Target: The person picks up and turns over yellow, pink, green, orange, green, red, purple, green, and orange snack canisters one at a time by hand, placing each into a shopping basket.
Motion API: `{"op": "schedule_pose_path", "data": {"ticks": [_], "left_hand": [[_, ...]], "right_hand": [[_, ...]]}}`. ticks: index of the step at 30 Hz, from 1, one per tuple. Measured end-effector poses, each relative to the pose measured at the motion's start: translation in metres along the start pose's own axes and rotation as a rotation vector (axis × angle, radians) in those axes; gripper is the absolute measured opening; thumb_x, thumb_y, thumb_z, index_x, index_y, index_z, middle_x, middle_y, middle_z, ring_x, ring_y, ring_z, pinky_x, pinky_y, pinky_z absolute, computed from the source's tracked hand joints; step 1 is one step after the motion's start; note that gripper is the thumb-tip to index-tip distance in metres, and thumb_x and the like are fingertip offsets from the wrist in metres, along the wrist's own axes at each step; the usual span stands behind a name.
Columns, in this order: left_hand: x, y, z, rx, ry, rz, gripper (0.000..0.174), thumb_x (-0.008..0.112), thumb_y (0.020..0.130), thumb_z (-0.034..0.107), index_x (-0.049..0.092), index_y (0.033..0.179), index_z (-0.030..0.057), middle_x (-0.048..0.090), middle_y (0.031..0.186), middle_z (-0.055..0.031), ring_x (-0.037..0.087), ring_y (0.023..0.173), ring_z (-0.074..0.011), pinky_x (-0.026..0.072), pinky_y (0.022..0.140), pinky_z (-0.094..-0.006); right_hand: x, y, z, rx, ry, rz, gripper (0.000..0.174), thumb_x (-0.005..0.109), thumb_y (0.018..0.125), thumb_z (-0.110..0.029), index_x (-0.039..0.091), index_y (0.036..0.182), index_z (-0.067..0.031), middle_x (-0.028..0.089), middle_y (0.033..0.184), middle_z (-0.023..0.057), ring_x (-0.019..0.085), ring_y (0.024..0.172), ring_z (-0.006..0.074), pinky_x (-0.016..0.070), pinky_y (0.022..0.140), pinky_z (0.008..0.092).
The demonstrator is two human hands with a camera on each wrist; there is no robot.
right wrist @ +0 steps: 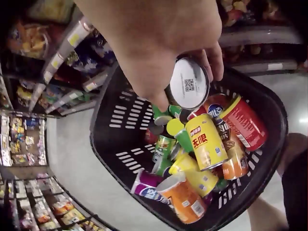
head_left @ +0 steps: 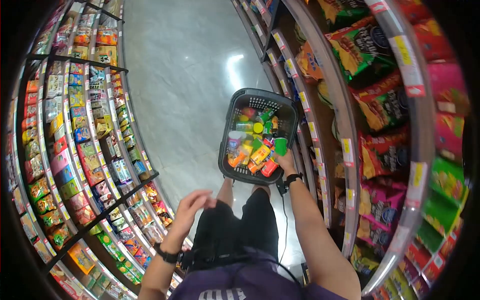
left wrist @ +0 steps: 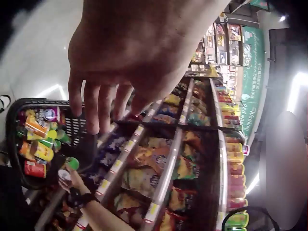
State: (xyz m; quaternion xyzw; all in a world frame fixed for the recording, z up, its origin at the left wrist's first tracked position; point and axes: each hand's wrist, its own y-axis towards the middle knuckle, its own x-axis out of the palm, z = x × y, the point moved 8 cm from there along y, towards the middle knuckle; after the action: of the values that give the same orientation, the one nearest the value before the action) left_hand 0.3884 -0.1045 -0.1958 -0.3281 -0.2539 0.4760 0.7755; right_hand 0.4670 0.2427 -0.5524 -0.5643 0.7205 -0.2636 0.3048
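Observation:
My right hand [head_left: 285, 162] grips a small green chip canister [head_left: 280, 145] over the basket's near right corner. Its round white end [right wrist: 189, 83], printed with a square code, faces the right wrist camera. Below is a black shopping basket [head_left: 223, 145] with slotted walls, holding a jumble of chip canisters. Among them are a yellow canister [right wrist: 207, 140], a red one [right wrist: 245, 124], an orange one [right wrist: 183, 198] and a purple one [right wrist: 148, 184]. My left hand [head_left: 193, 205] hovers left of the basket, in front of my body, its fingers loosely bent around nothing.
Shelves of bagged chips [head_left: 382, 100] rise close on my right, beside the basket. Packed snack shelves [head_left: 82, 145] line the left side. A shiny grey floor [head_left: 175, 65] runs between them. A thin cable [head_left: 286, 220] hangs by my right leg.

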Motion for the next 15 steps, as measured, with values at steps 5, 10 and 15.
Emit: {"op": "schedule_pose_path", "data": {"ticks": [5,10,15], "left_hand": [[-0.026,0.001,-0.071,-0.147,-0.045,0.152,0.033,0.055,0.106,0.021,0.063,0.126,-0.0026,0.073,0.105,-0.0149,0.071,0.100,-0.0229,0.0539,0.096,-0.0370],[-0.020,0.002,-0.109,-0.290,-0.129,0.211,0.032,0.054,0.106,0.020,0.062,0.125,-0.0048,0.071,0.106,-0.0181,0.071,0.101,-0.0272,0.0542,0.096,-0.0381],[-0.006,0.009,-0.100,-0.260,-0.110,0.116,0.031,0.053,0.106,0.019,0.064,0.126,-0.0029,0.073,0.107,-0.0156,0.071,0.099,-0.0226,0.0536,0.093,-0.0330]], "right_hand": [[-0.005,0.071,0.034,0.228,-0.541,0.439,0.093,0.078,0.080,-0.047,0.040,0.145,0.0071,0.061,0.131,0.0309,0.063,0.118,0.0436,0.0506,0.101,0.0478],[0.001,0.123,0.058,0.164,-0.574,0.550,0.083,0.074,0.086,-0.041,0.039,0.145,0.0050,0.055,0.137,0.0315,0.056,0.125,0.0460,0.0482,0.104,0.0499],[-0.004,0.105,0.044,0.233,-0.603,0.453,0.061,0.071,0.087,-0.031,0.055,0.138,-0.0027,0.060,0.133,0.0290,0.059,0.121,0.0452,0.0502,0.101,0.0488]]}}
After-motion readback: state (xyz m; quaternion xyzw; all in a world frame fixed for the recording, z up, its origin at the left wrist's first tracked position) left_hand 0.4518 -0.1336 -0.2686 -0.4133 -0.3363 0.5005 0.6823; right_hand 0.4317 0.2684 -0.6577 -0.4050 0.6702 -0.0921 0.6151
